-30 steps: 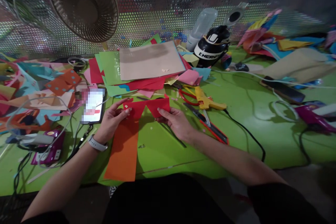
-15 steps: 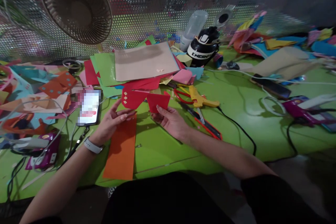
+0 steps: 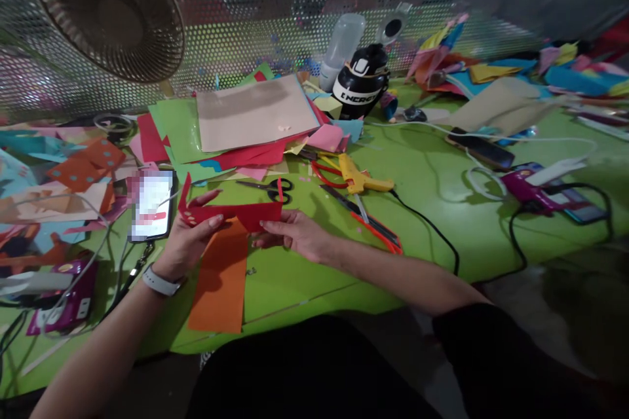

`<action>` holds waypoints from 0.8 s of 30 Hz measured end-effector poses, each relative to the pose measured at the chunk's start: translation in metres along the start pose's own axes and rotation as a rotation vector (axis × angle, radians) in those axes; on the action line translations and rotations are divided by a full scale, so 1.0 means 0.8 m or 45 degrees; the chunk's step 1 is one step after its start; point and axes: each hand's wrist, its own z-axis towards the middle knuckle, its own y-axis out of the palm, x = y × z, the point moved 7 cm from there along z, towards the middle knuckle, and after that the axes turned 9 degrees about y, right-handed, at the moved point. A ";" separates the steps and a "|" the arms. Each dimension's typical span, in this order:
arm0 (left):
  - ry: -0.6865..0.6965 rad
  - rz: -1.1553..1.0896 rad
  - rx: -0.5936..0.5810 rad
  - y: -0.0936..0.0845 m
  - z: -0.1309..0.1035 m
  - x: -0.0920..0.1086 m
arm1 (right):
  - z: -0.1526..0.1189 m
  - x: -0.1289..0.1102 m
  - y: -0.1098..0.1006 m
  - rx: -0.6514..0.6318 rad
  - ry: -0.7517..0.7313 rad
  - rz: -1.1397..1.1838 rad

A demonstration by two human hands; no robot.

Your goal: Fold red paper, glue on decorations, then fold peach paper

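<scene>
A folded red paper cutout (image 3: 236, 212) is held up between both hands above the green table. My left hand (image 3: 191, 236) grips its left end, thumb in front and fingers behind; pale diamond shapes show near that end. My right hand (image 3: 289, 233) pinches the right end between thumb and fingers. Both ends of the paper stand folded upward. Below the hands lies an orange paper strip (image 3: 219, 288), flat near the table's front edge. Just behind the red paper rest black-handled scissors (image 3: 272, 190), partly hidden by it.
A yellow glue gun (image 3: 358, 175) and red-handled scissors (image 3: 378, 229) lie right of the hands. A lit phone (image 3: 153, 204) sits at left. Stacked paper sheets (image 3: 255, 111), a black bottle (image 3: 361, 82) and a fan (image 3: 113, 19) stand behind. Purple power strips (image 3: 63, 294) and cables flank both sides.
My left hand has closed on the left end of the red paper. The paper has tipped, showing its folded-up ends, and the black-handled scissors have come into view. The camera view has shifted right.
</scene>
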 end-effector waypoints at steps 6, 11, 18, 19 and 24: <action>0.138 -0.091 0.273 -0.031 0.008 0.031 | -0.005 -0.019 0.001 0.094 -0.124 -0.763; 0.270 -0.270 0.381 -0.059 0.021 0.049 | 0.011 -0.045 0.029 0.369 -0.277 -1.752; 0.210 -0.303 0.406 -0.060 0.020 0.043 | 0.056 -0.033 0.064 0.274 -0.246 -2.215; 0.191 -0.295 0.407 -0.059 0.019 0.042 | 0.059 -0.031 0.065 0.231 -0.232 -2.204; 0.165 -0.290 0.332 -0.055 0.013 0.044 | 0.067 -0.048 0.057 0.030 -0.248 -1.766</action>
